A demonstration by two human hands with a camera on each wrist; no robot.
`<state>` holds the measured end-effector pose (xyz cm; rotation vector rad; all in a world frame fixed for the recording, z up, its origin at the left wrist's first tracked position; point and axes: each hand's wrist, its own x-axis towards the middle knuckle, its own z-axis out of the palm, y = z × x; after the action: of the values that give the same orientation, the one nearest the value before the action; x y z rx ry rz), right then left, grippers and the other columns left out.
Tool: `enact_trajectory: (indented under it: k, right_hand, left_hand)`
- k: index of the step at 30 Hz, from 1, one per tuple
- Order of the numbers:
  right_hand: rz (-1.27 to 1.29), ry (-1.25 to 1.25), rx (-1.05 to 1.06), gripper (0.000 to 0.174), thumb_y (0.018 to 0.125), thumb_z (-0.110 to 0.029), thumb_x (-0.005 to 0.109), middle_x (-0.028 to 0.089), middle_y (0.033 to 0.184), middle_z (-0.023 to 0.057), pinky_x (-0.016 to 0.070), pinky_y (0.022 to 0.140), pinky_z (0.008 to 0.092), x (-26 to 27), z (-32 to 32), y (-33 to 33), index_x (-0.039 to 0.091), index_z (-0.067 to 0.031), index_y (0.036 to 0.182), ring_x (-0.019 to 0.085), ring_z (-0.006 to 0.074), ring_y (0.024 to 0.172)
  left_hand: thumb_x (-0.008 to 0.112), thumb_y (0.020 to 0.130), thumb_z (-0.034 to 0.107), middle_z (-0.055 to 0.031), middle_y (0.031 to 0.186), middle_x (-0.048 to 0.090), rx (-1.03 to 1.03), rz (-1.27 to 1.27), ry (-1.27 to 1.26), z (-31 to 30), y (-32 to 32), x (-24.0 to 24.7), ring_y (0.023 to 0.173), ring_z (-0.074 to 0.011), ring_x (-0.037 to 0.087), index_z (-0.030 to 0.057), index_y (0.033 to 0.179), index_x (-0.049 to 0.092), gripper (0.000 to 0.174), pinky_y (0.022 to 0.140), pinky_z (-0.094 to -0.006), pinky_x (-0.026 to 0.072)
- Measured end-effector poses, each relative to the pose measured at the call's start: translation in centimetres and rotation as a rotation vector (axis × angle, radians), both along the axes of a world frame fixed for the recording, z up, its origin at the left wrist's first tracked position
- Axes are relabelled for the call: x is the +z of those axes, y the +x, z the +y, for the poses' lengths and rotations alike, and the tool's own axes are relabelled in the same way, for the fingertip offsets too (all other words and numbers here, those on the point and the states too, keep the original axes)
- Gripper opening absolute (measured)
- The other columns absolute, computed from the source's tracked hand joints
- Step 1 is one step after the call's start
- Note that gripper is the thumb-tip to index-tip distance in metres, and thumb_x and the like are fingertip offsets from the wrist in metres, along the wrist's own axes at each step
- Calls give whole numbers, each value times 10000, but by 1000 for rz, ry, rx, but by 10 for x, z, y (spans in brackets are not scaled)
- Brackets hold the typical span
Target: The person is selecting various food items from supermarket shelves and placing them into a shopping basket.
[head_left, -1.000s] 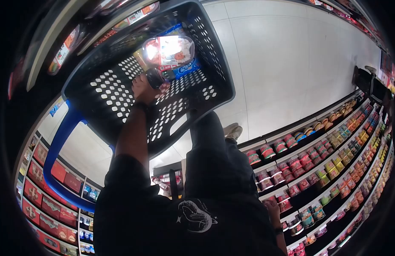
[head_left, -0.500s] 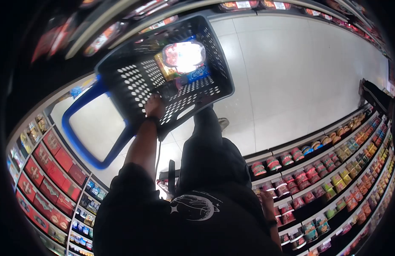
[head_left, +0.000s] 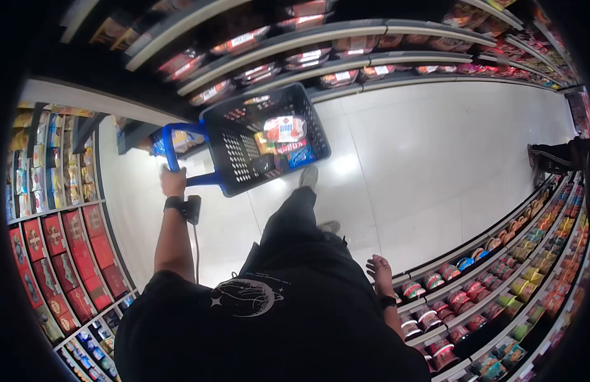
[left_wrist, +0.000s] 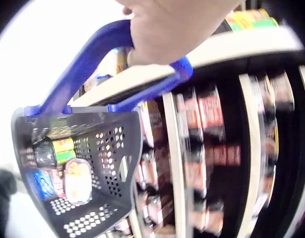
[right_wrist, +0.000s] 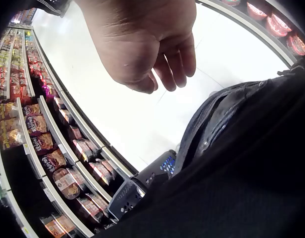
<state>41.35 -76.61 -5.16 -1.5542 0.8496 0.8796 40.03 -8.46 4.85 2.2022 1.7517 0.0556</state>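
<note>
In the head view, my left hand [head_left: 173, 182] grips the blue handle [head_left: 171, 148] of a dark grey perforated shopping basket [head_left: 241, 186]. Its fingers curl round the bar. Inside the basket lie a clear-topped food tray with a white label [head_left: 284, 129], a blue packet [head_left: 302, 156], a yellow packet [head_left: 264, 144] and a dark round container [left_wrist: 45, 152]. The left wrist view has the basket hanging tilted below the handle. My right hand [head_left: 380, 272] hangs by my side near the lower-right shelf, fingers loosely bent and holding nothing.
Shelves of packaged tubs [head_left: 449, 299] run along the right side. Across the top are shelves of trays [head_left: 241, 42], close to the basket's far side. Red boxes [head_left: 59, 254] fill a shelf at left. Another person's dark-clothed leg [head_left: 556, 156] shows at far right on the pale floor [head_left: 422, 159].
My left hand has left the dark round container inside the basket and now holds the blue handle. The basket appears farther off. My right hand has shifted up and left in the head view.
</note>
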Motion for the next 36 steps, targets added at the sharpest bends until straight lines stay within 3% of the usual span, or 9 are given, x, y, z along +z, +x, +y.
enact_trajectory:
  k: [2,4,8,9,13,18,21,29,36]
  right_hand:
    - [-18,22,13,368,981,-329,531,639,1092,113,513,829,354,-3,-18,-19,530,-53,1224,628,215,966]
    - [-18,36,26,303,932,-266,559,644,1019,92,518,786,339,-31,-48,-42,576,-49,1142,631,206,910]
    - [-16,28,-68,207,873,-185,573,646,877,93,529,663,348,-97,-98,-93,597,-31,1009,639,220,775]
    - [49,-3,-54,206,860,-169,572,644,883,114,531,659,363,-97,-99,-92,593,-28,1009,639,226,774]
    - [96,-70,-27,212,884,-179,571,663,954,116,544,690,374,-78,-75,-59,601,-31,1034,659,237,823]
    - [-25,0,63,229,907,-200,561,663,996,110,542,762,387,-67,-34,11,612,-40,1062,657,237,887]
    - [-89,-17,152,248,916,-220,559,664,1003,109,535,796,383,-49,-10,67,612,-40,1078,652,236,914]
    - [-217,-18,94,222,897,-201,591,651,959,71,523,735,340,-3,25,177,594,-60,1068,635,186,842]
    - [-172,-43,50,234,903,-201,603,655,980,91,525,752,356,9,10,196,584,-41,1073,643,214,880]
  left_hand:
    - [655,710,128,-228,1087,644,-177,-294,-41,26,-36,-51,1043,-433,599,45,1222,512,538,869,-448,485]
    - [620,697,7,-237,1178,612,-294,-207,59,41,-38,-70,1110,-420,581,57,1359,410,696,924,-443,484]
    - [658,637,-66,-208,1173,612,-452,-404,-105,58,-39,-98,1132,-388,585,31,1288,429,697,939,-428,486]
    - [644,659,-60,-210,1171,607,-282,-310,-104,29,-29,-67,1126,-389,587,17,1285,418,670,944,-419,479]
    - [706,689,62,-185,1041,656,-230,-274,33,14,-17,-76,979,-376,647,32,1126,519,476,824,-439,524]
    - [707,620,-61,-112,930,619,-277,-459,-174,5,16,-89,901,-262,648,33,1089,445,546,716,-360,546]
    - [709,612,-2,-141,1064,599,-332,-523,-299,-16,44,-80,1015,-290,600,25,1219,414,675,896,-363,470]
    - [690,702,81,-158,894,602,-360,-525,-393,-112,137,-24,832,-296,624,27,1169,402,551,775,-407,496]
    - [713,758,93,-153,790,649,-500,-621,-482,-160,221,-38,732,-290,668,10,1126,363,515,700,-399,535]
